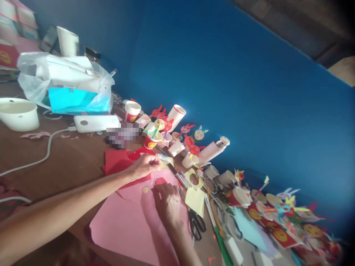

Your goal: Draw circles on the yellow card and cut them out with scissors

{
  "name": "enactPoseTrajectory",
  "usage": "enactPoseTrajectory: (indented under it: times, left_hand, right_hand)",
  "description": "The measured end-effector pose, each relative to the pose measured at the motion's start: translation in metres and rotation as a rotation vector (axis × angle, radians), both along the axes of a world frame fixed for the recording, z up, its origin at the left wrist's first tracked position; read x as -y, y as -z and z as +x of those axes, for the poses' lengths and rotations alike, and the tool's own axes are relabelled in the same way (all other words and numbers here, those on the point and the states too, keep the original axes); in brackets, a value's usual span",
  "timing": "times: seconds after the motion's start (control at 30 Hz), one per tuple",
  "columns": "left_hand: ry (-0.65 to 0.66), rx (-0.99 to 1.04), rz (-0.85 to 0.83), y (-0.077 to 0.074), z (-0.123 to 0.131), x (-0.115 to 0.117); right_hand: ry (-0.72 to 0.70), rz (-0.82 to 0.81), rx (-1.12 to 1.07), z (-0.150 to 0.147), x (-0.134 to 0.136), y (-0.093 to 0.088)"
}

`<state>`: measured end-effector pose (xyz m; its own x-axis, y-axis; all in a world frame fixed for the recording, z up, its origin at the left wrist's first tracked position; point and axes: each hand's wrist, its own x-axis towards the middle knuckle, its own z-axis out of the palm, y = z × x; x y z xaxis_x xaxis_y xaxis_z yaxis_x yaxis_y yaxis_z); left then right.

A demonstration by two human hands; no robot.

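My left hand (145,166) is over the red paper (115,160), its fingers closed at the end of a small clear tube (163,158). My right hand (168,201) rests on the pink paper (122,225), its fingertips on a small red paper piece (160,181). A small yellowish disc (145,190) lies on the pink paper between my hands. To the right of my right hand are pale yellow paper (195,201), black-handled scissors (196,223) and several pens (181,178).
Paper cups (152,140) with paper animal faces stand along the blue wall. A pink thermos (212,150) leans among them. At the left are a white power bank (95,123) with a cable, a white tub (19,114) and a plastic bag (34,77).
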<state>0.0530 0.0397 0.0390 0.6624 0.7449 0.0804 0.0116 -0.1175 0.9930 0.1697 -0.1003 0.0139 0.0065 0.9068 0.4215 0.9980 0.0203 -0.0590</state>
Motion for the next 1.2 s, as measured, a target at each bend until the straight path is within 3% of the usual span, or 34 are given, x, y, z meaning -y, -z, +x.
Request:
enactPoseTrajectory:
  times: [0.17, 0.33, 0.43, 0.63, 0.8, 1.07, 1.2]
  left_hand:
    - [0.051, -0.012, -0.032, 0.000, -0.001, 0.003]
    - [0.059, -0.024, -0.046, 0.003, 0.000, 0.003]
    - [0.068, -0.029, -0.047, 0.006, 0.001, 0.002]
    - [0.080, -0.015, -0.074, 0.007, 0.001, 0.002]
    - [0.076, -0.026, -0.154, 0.002, -0.001, 0.005]
    - [0.180, -0.103, -0.128, -0.008, 0.001, 0.018]
    - [0.209, -0.220, -0.096, -0.012, -0.004, 0.028]
  right_hand:
    - [0.025, -0.030, 0.069, 0.025, 0.018, -0.003]
    - [0.001, -0.117, 0.149, 0.018, 0.034, 0.002]
    - [-0.023, -0.089, 0.179, 0.018, 0.037, -0.005]
    - [-0.009, 0.051, 0.013, 0.020, 0.045, -0.026]
    - [-0.113, -0.101, 0.065, 0.006, 0.053, -0.020]
    - [-0.132, -0.072, -0.034, 0.017, 0.047, -0.014]
    - [-0.087, 0.025, -0.279, 0.030, 0.041, -0.014]
